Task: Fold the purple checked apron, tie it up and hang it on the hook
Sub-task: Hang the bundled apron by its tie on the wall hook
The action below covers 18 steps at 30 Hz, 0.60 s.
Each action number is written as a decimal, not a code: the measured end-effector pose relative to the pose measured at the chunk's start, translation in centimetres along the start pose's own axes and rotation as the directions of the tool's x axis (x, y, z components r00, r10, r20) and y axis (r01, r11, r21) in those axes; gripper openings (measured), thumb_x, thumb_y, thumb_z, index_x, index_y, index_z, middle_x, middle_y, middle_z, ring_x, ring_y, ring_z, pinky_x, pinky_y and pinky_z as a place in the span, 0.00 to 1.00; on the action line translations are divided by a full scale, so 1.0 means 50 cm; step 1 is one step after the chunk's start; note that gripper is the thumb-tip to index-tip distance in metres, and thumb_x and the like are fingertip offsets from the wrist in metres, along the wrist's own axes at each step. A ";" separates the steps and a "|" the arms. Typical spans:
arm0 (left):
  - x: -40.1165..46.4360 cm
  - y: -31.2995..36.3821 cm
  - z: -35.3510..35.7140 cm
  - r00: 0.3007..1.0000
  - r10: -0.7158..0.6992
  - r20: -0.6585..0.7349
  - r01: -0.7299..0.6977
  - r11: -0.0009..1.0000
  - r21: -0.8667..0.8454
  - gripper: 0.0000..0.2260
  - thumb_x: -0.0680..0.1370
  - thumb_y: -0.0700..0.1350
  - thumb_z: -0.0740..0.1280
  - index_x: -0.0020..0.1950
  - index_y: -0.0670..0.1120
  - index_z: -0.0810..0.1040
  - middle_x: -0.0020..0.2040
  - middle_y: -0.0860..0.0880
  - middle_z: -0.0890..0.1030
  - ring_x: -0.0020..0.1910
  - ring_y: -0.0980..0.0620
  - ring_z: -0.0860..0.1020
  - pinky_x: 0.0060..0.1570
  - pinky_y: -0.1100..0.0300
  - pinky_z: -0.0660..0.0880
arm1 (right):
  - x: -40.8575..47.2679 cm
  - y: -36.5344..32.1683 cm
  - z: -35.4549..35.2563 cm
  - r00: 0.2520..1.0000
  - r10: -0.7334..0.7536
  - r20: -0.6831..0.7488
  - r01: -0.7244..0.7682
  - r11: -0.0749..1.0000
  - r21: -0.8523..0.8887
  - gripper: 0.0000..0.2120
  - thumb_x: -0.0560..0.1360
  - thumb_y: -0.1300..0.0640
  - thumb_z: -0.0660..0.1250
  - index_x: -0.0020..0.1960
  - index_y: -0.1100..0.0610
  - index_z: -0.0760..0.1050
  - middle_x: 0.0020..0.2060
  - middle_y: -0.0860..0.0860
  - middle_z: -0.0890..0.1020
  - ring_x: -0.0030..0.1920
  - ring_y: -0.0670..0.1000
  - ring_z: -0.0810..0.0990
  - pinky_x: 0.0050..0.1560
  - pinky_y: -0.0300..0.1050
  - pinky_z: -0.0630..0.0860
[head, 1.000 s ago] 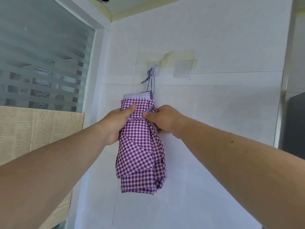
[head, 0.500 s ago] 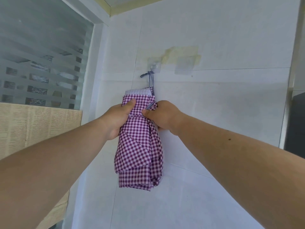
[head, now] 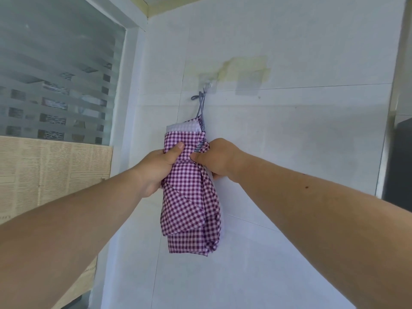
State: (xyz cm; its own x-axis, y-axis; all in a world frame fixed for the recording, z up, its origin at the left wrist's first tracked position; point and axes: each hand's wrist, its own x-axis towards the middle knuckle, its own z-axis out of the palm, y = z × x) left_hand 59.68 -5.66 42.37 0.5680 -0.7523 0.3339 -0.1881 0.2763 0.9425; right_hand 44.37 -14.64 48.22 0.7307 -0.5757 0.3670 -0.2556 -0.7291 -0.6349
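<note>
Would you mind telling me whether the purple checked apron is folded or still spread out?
Folded. The purple checked apron hangs as a narrow layered bundle, its string looped over the hook, with both hands gripping its cinched upper part.

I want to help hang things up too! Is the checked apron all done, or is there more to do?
Nearly done. The purple checked apron is folded into a narrow bundle with a band wrapped round its upper part, and its grey string loops over the wall hook. The left hand and right hand grip the bundle near the top. What's left looks like letting go and seeing that it hangs by itself.
</note>
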 end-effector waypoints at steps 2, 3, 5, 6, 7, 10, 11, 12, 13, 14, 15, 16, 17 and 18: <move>-0.002 -0.002 -0.006 0.997 -0.026 0.074 0.030 0.998 -0.053 0.31 0.76 0.67 0.71 0.70 0.48 0.79 0.62 0.47 0.87 0.61 0.47 0.85 0.62 0.51 0.79 | 0.005 -0.002 -0.002 0.996 -0.050 -0.067 0.049 0.999 -0.016 0.15 0.81 0.47 0.69 0.50 0.60 0.82 0.45 0.54 0.85 0.43 0.51 0.83 0.46 0.44 0.84; -0.004 -0.003 -0.010 0.994 -0.038 0.103 0.046 0.996 -0.077 0.29 0.77 0.66 0.72 0.71 0.49 0.79 0.62 0.48 0.87 0.62 0.47 0.85 0.64 0.50 0.79 | 0.005 -0.003 -0.003 0.993 -0.070 -0.100 0.069 0.998 -0.014 0.15 0.82 0.48 0.68 0.46 0.59 0.80 0.41 0.53 0.83 0.40 0.49 0.80 0.40 0.39 0.81; -0.009 -0.008 -0.017 0.992 -0.047 0.117 0.059 0.993 -0.104 0.27 0.78 0.63 0.72 0.72 0.48 0.80 0.63 0.47 0.86 0.63 0.47 0.84 0.67 0.48 0.78 | 0.004 0.001 0.003 0.988 -0.084 -0.129 0.084 0.996 -0.006 0.15 0.82 0.48 0.67 0.42 0.56 0.78 0.38 0.51 0.81 0.36 0.46 0.78 0.33 0.33 0.75; -0.012 -0.009 -0.019 0.994 -0.040 0.099 0.051 0.993 -0.104 0.26 0.79 0.61 0.73 0.72 0.48 0.80 0.62 0.47 0.87 0.63 0.46 0.84 0.67 0.48 0.78 | 0.002 0.004 0.008 0.991 -0.075 -0.114 0.075 0.997 -0.003 0.15 0.82 0.47 0.67 0.43 0.56 0.79 0.39 0.51 0.82 0.37 0.47 0.79 0.35 0.34 0.77; -0.015 -0.009 -0.021 0.997 -0.027 0.069 0.033 0.995 -0.099 0.26 0.79 0.61 0.73 0.71 0.47 0.80 0.61 0.47 0.87 0.62 0.46 0.85 0.66 0.49 0.78 | 0.001 0.006 0.012 0.995 -0.049 -0.083 0.050 0.999 0.009 0.15 0.82 0.46 0.67 0.47 0.57 0.80 0.42 0.52 0.83 0.41 0.49 0.81 0.40 0.38 0.81; -0.022 0.000 -0.024 1.000 0.023 0.019 -0.021 0.995 -0.099 0.26 0.78 0.60 0.74 0.70 0.47 0.81 0.58 0.47 0.88 0.58 0.46 0.86 0.61 0.51 0.80 | -0.005 -0.002 0.013 0.999 0.049 0.012 -0.050 0.994 0.099 0.18 0.82 0.44 0.68 0.61 0.58 0.79 0.51 0.54 0.85 0.49 0.54 0.85 0.49 0.48 0.85; -0.023 0.005 -0.025 0.999 0.030 0.012 -0.028 0.995 -0.098 0.25 0.78 0.61 0.74 0.69 0.47 0.81 0.58 0.47 0.88 0.57 0.47 0.87 0.59 0.51 0.81 | -0.005 -0.006 0.010 0.997 0.068 0.029 -0.070 0.991 0.112 0.20 0.81 0.42 0.69 0.63 0.57 0.78 0.52 0.54 0.85 0.50 0.55 0.86 0.50 0.50 0.86; -0.024 0.009 -0.026 1.000 0.027 0.006 -0.026 0.995 -0.096 0.25 0.78 0.61 0.74 0.68 0.47 0.81 0.57 0.47 0.88 0.56 0.47 0.87 0.58 0.52 0.81 | -0.006 -0.010 0.010 0.996 0.081 0.046 -0.086 0.989 0.117 0.22 0.81 0.41 0.68 0.65 0.57 0.77 0.53 0.54 0.86 0.50 0.55 0.86 0.52 0.51 0.86; -0.024 0.011 -0.027 1.000 0.018 0.003 -0.018 0.995 -0.096 0.25 0.78 0.62 0.73 0.68 0.47 0.81 0.57 0.47 0.88 0.56 0.47 0.87 0.58 0.52 0.81 | -0.008 -0.012 0.009 0.994 0.090 0.066 -0.097 0.988 0.120 0.23 0.81 0.41 0.68 0.67 0.56 0.77 0.54 0.54 0.86 0.51 0.55 0.86 0.54 0.52 0.85; -0.027 0.009 -0.028 1.000 0.000 0.009 0.001 0.995 -0.099 0.26 0.78 0.62 0.73 0.68 0.47 0.81 0.57 0.47 0.88 0.56 0.47 0.87 0.58 0.51 0.81 | -0.010 -0.012 0.013 0.992 0.095 0.084 -0.105 0.986 0.128 0.23 0.81 0.41 0.67 0.67 0.56 0.76 0.55 0.54 0.85 0.52 0.55 0.86 0.55 0.52 0.85; -0.029 0.004 -0.028 0.999 -0.018 0.029 0.021 0.994 -0.109 0.25 0.79 0.62 0.72 0.69 0.46 0.81 0.58 0.47 0.88 0.58 0.47 0.87 0.60 0.51 0.81 | -0.014 -0.011 0.016 0.991 0.097 0.093 -0.109 0.984 0.143 0.22 0.82 0.42 0.66 0.67 0.56 0.76 0.55 0.54 0.85 0.53 0.55 0.86 0.55 0.51 0.85; -0.032 -0.004 -0.028 0.997 -0.035 0.062 0.042 0.991 -0.129 0.25 0.80 0.61 0.71 0.70 0.46 0.81 0.60 0.47 0.88 0.59 0.47 0.86 0.62 0.50 0.80 | -0.017 -0.008 0.021 0.991 0.098 0.095 -0.112 0.980 0.163 0.20 0.83 0.43 0.66 0.68 0.56 0.76 0.55 0.54 0.85 0.53 0.55 0.85 0.54 0.50 0.84; -0.035 -0.013 -0.028 0.994 -0.044 0.104 0.060 0.986 -0.154 0.24 0.81 0.60 0.70 0.71 0.46 0.80 0.62 0.46 0.87 0.61 0.46 0.85 0.64 0.49 0.79 | -0.019 -0.004 0.024 0.991 0.100 0.090 -0.115 0.976 0.185 0.19 0.84 0.45 0.65 0.68 0.56 0.76 0.56 0.53 0.84 0.54 0.54 0.85 0.52 0.49 0.84; -0.038 -0.021 -0.028 0.988 -0.051 0.146 0.077 0.981 -0.179 0.23 0.82 0.58 0.70 0.71 0.47 0.80 0.63 0.46 0.86 0.63 0.46 0.85 0.66 0.48 0.78 | -0.020 0.000 0.026 0.991 0.102 0.085 -0.118 0.971 0.207 0.19 0.84 0.46 0.65 0.69 0.56 0.75 0.56 0.52 0.84 0.54 0.54 0.84 0.51 0.49 0.83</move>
State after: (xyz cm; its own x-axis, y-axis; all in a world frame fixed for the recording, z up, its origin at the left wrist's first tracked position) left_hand 59.92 -3.66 40.69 0.4536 -0.8447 0.2842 0.0030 0.3204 0.9473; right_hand 44.46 -13.61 46.99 0.7517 -0.6138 0.2413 -0.2032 -0.5636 -0.8007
